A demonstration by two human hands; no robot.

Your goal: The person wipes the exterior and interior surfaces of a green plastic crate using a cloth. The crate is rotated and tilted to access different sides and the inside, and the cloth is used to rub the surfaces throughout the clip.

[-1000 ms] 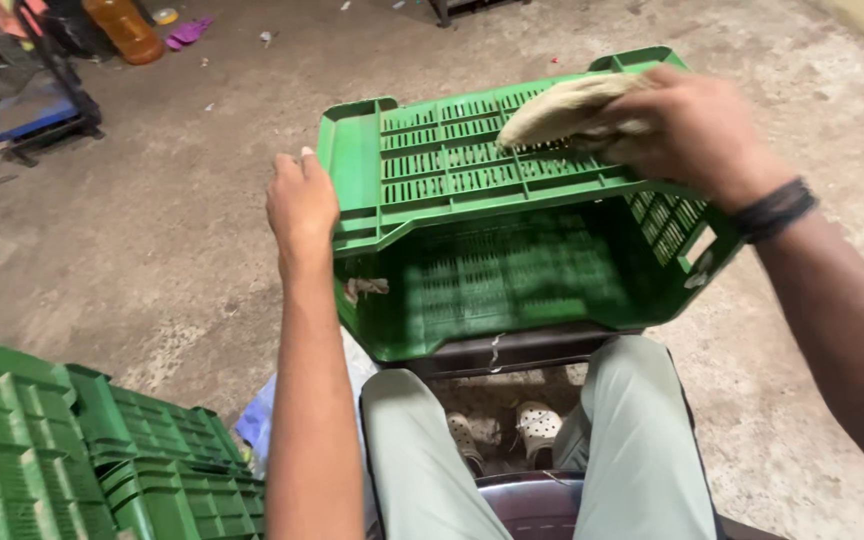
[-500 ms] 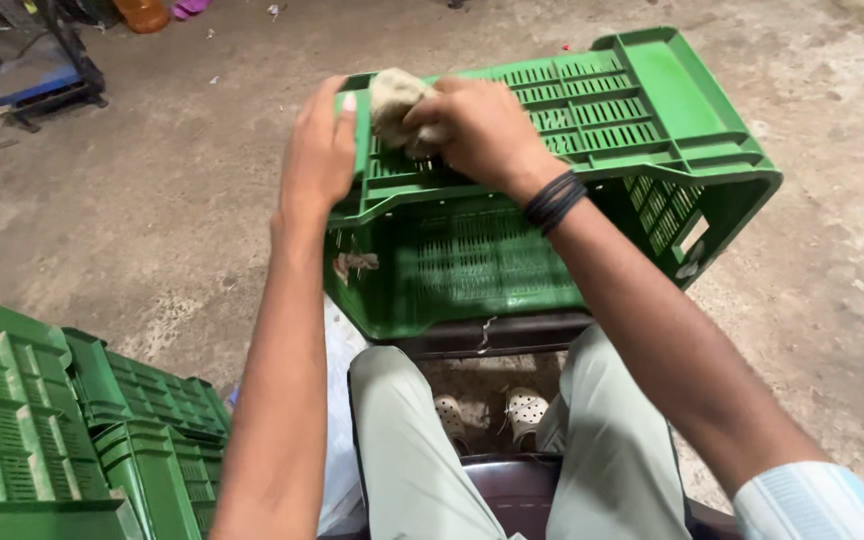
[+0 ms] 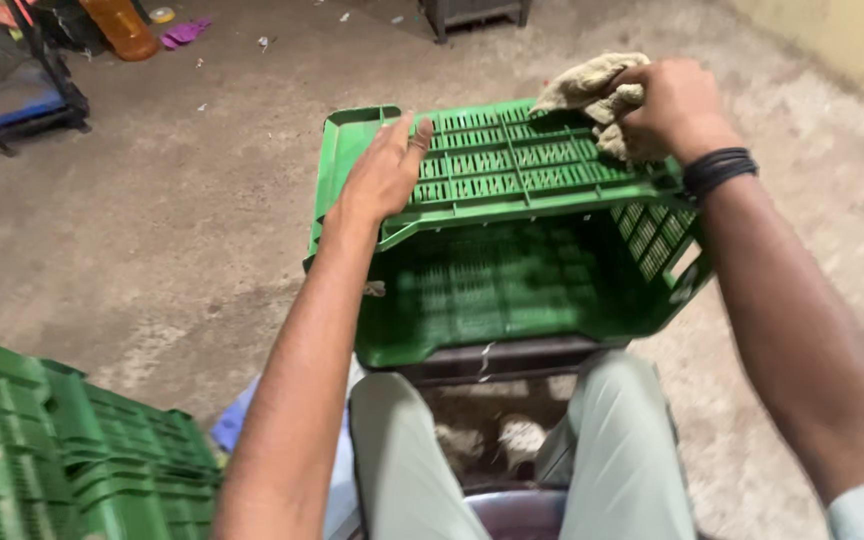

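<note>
A green slotted plastic crate [image 3: 512,255] lies on its side in front of my knees, its open mouth toward me. My left hand [image 3: 384,172] rests flat on the crate's upper side near the left corner, fingers stretched out. My right hand [image 3: 670,105] grips a crumpled beige cloth [image 3: 584,85] and presses it on the far right of that same upper side. A black band circles my right wrist.
A stack of green crates [image 3: 62,450] stands at the lower left. I sit on a dark stool with my legs under the crate. Concrete floor all around; an orange bottle [image 3: 122,25] and a dark trolley [image 3: 27,100] at the far left, a yellowish wall at the right.
My right hand has swept the cloth from the crate's left corner to its far right. My left hand has shifted from gripping the left edge to lying flat on the upper side.
</note>
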